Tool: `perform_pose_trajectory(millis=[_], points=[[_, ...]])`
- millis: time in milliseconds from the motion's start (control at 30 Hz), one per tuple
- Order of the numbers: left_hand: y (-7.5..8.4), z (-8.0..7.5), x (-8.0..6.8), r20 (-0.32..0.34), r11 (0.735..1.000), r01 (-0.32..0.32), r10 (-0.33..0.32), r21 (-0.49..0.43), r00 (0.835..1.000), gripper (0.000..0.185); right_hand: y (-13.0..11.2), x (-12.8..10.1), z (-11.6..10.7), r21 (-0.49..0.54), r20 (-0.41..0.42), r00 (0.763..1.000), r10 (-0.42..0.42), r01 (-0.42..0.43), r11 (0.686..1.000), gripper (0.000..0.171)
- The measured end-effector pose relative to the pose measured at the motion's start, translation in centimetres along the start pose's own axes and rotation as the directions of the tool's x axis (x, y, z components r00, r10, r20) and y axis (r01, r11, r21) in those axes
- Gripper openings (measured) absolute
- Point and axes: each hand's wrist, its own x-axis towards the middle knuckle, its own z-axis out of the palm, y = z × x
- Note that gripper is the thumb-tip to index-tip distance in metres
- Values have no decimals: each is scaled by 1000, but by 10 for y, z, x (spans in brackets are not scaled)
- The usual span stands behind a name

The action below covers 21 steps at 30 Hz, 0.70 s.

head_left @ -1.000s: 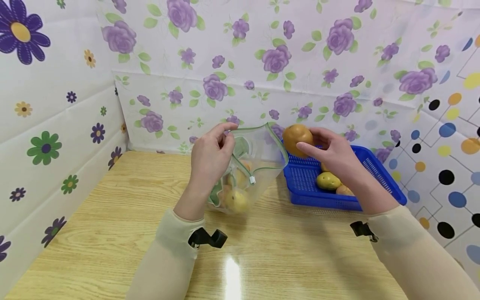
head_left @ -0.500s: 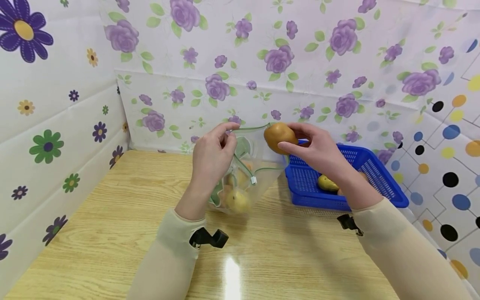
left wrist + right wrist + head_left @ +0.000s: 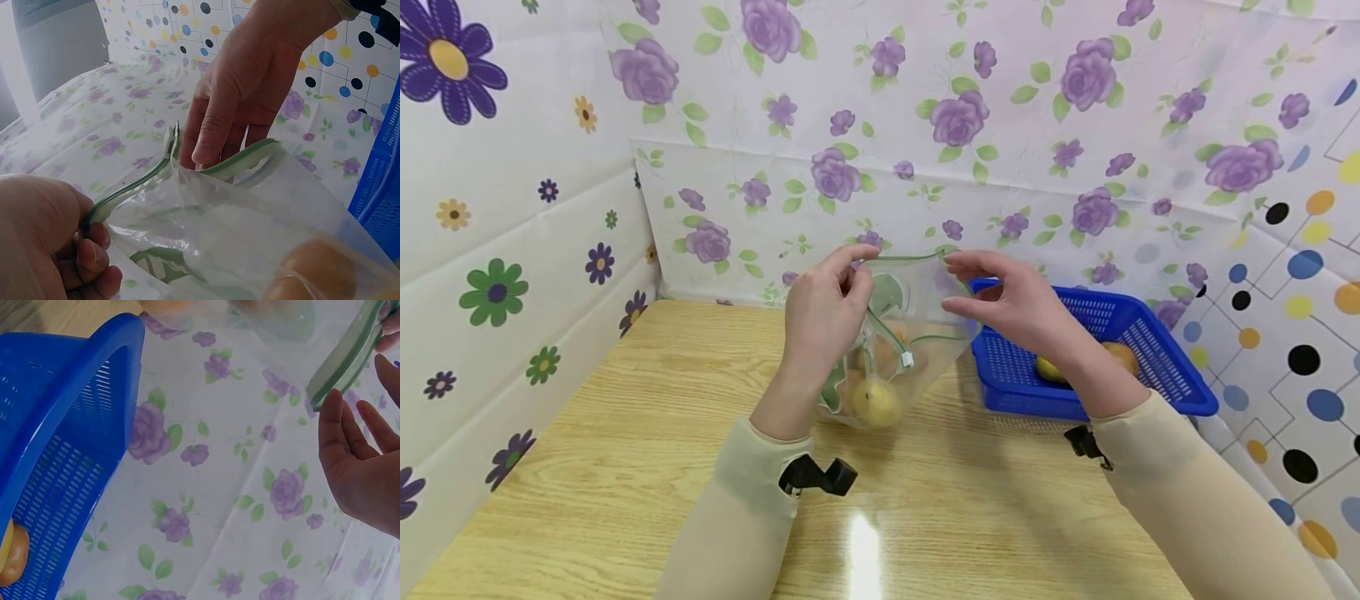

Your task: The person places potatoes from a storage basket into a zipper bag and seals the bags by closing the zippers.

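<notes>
A clear zip bag (image 3: 936, 354) with a green-edged mouth stands on the table, with a white slider (image 3: 907, 359) at its front. My left hand (image 3: 827, 304) pinches the left part of the rim. At the right side of the mouth, my right hand (image 3: 1015, 300) holds nothing, thumb and fingers spread apart. In the left wrist view its fingertips reach just behind the green rim (image 3: 244, 159). Through the film I see a yellow fruit (image 3: 876, 404) and a round orange fruit (image 3: 319, 272); others in there are blurred.
A blue perforated basket (image 3: 1022, 400) stands right of the bag, partly behind my right forearm. Inside it lie a yellow fruit (image 3: 1049, 370) and an orange-brown fruit (image 3: 1122, 357). Flowered cloth (image 3: 737, 200) hangs behind the wooden table (image 3: 662, 433); dotted cloth hangs at right.
My right hand has moved left from above the basket to the bag's mouth and let go of the round orange fruit, which has dropped into the bag. My left hand stays put.
</notes>
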Motion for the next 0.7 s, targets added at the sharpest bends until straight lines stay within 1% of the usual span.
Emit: perform_pose_trajectory(millis=[133, 400, 500, 700], points=[[0, 0, 0, -7, 1000, 4, -4, 3, 1000, 32, 1, -2, -2, 5, -11, 1000, 11, -11, 1000, 54], [1, 0, 0, -17, 1000, 15, -15, 2, 1000, 32, 4, -7, -6, 13, -37, 999, -7, 8, 1000, 50], [2, 0, 0, -21, 1000, 18, -18, 0, 1000, 32, 6, -11, -9, 13, -47, 999, -2, 3, 1000, 50], [2, 0, 0, -23, 1000, 15, -15, 4, 1000, 32, 18, -20, -19, -5, -48, 997, 52, -52, 999, 58]])
